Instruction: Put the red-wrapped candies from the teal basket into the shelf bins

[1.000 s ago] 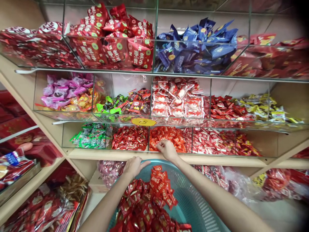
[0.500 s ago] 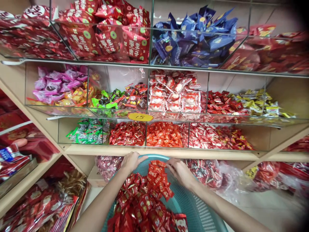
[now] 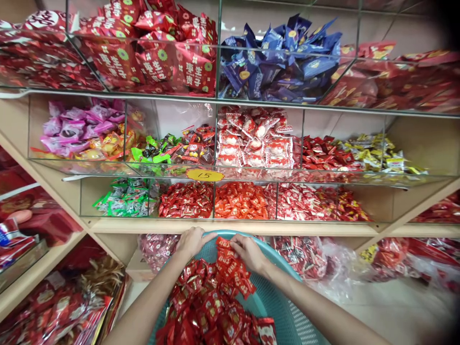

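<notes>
A teal plastic basket (image 3: 268, 292) with perforated walls sits below the shelves and holds a heap of dark red wrapped candies (image 3: 212, 306). On top of the heap, towards the far rim, lies a pile of brighter orange-red wrapped candies (image 3: 235, 273). My left hand (image 3: 191, 242) is closed over the basket's far rim at the left. Over the basket, my right hand (image 3: 248, 253) has its fingertips pinched at the upper edge of the orange-red candies; its palm side is hidden.
Glass-fronted shelf bins (image 3: 240, 200) of sorted candies rise in front, with a yellow price tag (image 3: 204, 175) marked 15. Bagged goods (image 3: 302, 256) lie under the bottom shelf. A wooden shelf edge (image 3: 233, 226) runs just beyond the basket's rim.
My right hand has moved left from beside the far rim onto the orange-red candies. My left hand stays on the rim. The view has shifted slightly.
</notes>
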Demonstrator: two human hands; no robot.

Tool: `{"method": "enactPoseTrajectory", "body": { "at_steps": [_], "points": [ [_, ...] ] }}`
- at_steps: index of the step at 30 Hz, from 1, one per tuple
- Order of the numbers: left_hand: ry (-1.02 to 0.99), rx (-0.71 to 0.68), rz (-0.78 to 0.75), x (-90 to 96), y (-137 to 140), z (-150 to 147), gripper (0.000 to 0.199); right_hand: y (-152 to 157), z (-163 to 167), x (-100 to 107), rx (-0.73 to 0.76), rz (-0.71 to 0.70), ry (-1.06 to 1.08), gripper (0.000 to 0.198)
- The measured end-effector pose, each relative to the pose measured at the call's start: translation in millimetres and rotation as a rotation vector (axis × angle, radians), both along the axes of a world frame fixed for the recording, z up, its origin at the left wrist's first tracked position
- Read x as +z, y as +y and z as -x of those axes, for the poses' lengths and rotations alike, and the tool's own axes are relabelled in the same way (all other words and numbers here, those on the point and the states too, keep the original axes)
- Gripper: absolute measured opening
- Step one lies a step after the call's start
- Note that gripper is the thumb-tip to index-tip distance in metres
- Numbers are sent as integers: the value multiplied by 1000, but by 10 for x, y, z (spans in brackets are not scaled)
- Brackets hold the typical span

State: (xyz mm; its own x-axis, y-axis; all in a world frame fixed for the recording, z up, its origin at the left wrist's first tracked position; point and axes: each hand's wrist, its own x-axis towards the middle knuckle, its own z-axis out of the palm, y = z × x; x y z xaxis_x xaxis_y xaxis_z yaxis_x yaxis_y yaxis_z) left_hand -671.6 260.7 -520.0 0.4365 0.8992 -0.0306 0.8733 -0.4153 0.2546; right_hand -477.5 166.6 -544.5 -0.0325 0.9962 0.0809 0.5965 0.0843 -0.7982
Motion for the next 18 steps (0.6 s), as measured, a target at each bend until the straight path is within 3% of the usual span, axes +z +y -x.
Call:
{"method": "enactPoseTrajectory", "body": {
  "at_steps": [5, 11, 18],
  "points": [
    [-2, 1, 7, -6, 6, -3, 76, -38, 16, 84, 9, 26, -13, 28],
    [11, -10, 17, 31, -10, -4, 72, -175, -167, 255, -47, -47, -176, 31],
    [1, -9, 17, 32, -2, -4, 71, -328, -300, 250, -93, 60, -468, 30]
  ]
}}
